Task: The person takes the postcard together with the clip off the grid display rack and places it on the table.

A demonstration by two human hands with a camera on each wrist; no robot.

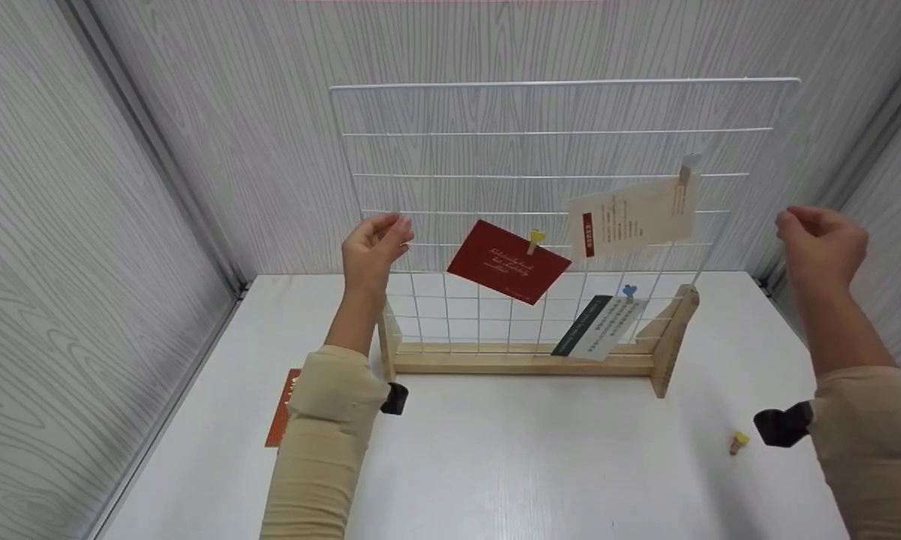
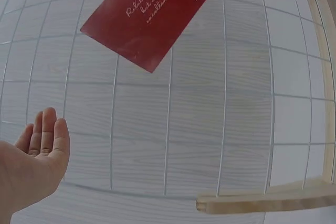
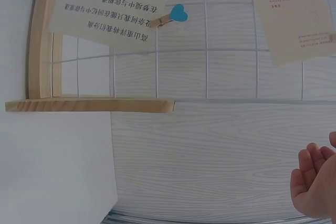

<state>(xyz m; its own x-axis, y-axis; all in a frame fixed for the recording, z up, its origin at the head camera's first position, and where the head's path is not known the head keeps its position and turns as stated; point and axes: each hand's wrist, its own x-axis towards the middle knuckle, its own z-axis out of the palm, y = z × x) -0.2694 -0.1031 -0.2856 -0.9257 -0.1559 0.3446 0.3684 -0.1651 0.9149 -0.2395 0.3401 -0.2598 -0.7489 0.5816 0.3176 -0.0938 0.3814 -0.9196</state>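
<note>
My left hand [image 1: 375, 251] is raised beside the left edge of the white wire grid rack [image 1: 563, 82], holding nothing. Its fingers bend slightly in the left wrist view. Past the rack's right edge, my right hand [image 1: 825, 247] hangs in the air with loosely curled fingers and nothing in them. A red card [image 1: 506, 270] with white script hangs tilted from a yellow-topped clip [image 1: 535, 240]. To its right, a cream card [image 1: 634, 217] hangs from a pale clip [image 1: 685, 174]. Lower down, a green-and-white card [image 1: 600, 330] hangs slanted under a blue heart clip [image 3: 173, 16].
The rack stands in a wooden base [image 1: 525, 365] on a white table [image 1: 510, 457]. A loose yellow-topped clip [image 1: 737, 442] lies at the right. An orange flat piece [image 1: 279, 420] is partly hidden behind my left forearm. Wood-patterned panels [image 1: 195, 150] enclose the table.
</note>
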